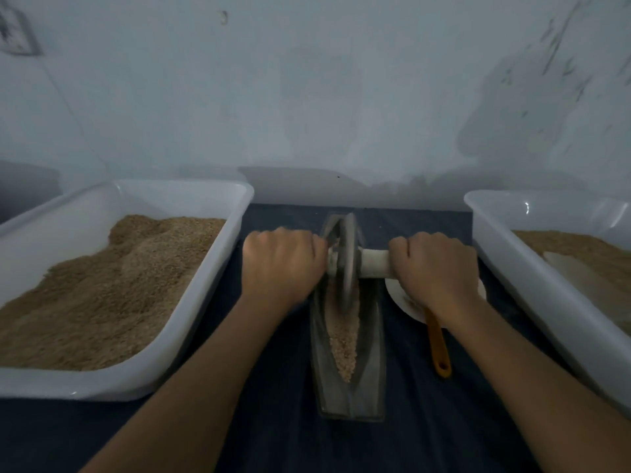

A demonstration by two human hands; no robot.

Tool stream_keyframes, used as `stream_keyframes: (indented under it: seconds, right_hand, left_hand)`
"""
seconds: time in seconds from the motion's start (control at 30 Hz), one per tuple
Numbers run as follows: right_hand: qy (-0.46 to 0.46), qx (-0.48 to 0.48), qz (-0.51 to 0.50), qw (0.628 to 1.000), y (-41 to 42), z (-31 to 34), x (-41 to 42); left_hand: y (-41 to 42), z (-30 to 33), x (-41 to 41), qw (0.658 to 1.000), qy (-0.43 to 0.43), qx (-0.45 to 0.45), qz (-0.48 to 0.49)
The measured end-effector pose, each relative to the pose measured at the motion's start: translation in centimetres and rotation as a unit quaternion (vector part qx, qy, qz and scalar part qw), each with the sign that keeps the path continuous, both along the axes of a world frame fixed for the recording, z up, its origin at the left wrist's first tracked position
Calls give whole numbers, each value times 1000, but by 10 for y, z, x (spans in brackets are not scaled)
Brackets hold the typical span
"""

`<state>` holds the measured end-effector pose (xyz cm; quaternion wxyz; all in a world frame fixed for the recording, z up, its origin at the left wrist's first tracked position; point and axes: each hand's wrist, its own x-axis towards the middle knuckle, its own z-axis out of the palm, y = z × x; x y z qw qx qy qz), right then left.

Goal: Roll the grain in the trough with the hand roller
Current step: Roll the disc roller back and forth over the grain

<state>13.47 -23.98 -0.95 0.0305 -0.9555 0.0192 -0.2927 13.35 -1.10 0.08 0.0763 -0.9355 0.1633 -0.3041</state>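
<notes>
Head view shows the left hand (283, 264) clenched around the left end of the roller handle (375, 264), so that end is hidden inside the fist. On the other side the right hand (437, 271) grasps the right end of the same white handle, fingers curled over it from above. Between the two hands stands the roller (346, 261), a grey disc on edge, touching the left hand and a little apart from the right one. It sits in the far half of the trough (348, 397), a long narrow dark vessel that lies on the dark cloth (273, 438) and points away from the person. Grain (346, 339) fills the groove from the disc toward the near end. Under the right wrist lies a white plate (403, 298) with an orange handle (438, 346) sticking out. A white tray (218, 261) with grain stands on the left, another tray (512, 261) on the right.
</notes>
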Motion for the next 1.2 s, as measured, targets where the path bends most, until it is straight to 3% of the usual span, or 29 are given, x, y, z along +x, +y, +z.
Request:
stream_keyframes:
  seconds: [0.13, 0.23, 0.33, 0.4, 0.47, 0.6, 0.73, 0.8, 0.83, 0.93, 0.97, 1.03, 1.1, 1.2]
  right_hand:
    - [-122, 9, 57, 991, 3, -15, -58]
    - [-138, 8, 65, 988, -3, -22, -71]
    - [-116, -6, 43, 992, 0, -16, -56]
    - [-59, -41, 13, 997, 0, -6, -32]
    - [39, -94, 7, 995, -4, 7, -1]
    - [228, -63, 46, 971, -11, 37, 59]
    - [309, -18, 69, 948, -3, 54, 88]
    - [268, -14, 52, 962, 3, 55, 84]
    - [235, -33, 48, 970, 5, 53, 77]
    - [127, -87, 47, 987, 6, 43, 40]
    - [91, -108, 42, 989, 5, 36, 25]
    - [19, -89, 13, 996, 8, 19, -11]
    - [-18, -41, 7, 999, 12, 5, -44]
    - [-53, -43, 23, 997, 7, -7, -66]
  left_hand:
    - [20, -26, -39, 989, -47, -126, -66]
    - [20, -26, -45, 979, -107, -139, -108]
    - [17, -22, -23, 976, -91, -151, -125]
    - [16, -17, -2, 981, -56, -147, -116]
    - [11, -12, 22, 994, -8, -86, -74]
    - [5, 9, 80, 982, 176, -55, 41]
    - [5, 6, 91, 956, 250, -133, 73]
    - [6, -1, 82, 946, 232, -209, 82]
    - [6, -5, 75, 953, 206, -206, 77]
    - [8, -17, 41, 991, 62, -113, 38]
    - [9, -20, 26, 998, 26, -52, 22]
    - [12, -22, 2, 1000, -20, -14, -14]
    - [18, -25, -9, 997, -32, -50, -55]
    - [26, -24, -18, 983, -36, -131, -127]
